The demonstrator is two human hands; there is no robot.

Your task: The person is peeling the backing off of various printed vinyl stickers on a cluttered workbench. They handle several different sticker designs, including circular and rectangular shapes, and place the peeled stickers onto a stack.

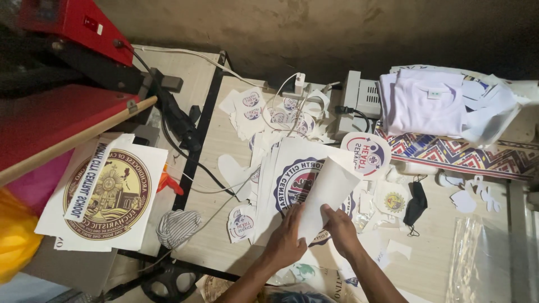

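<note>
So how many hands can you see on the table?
2. The left hand and the right hand are side by side at the bottom edge of the blank white sheet. No other hands show.

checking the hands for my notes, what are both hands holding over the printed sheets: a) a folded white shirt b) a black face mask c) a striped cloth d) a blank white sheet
d: the left hand and right hand both grip the lower edge of a blank white sheet.
</note>
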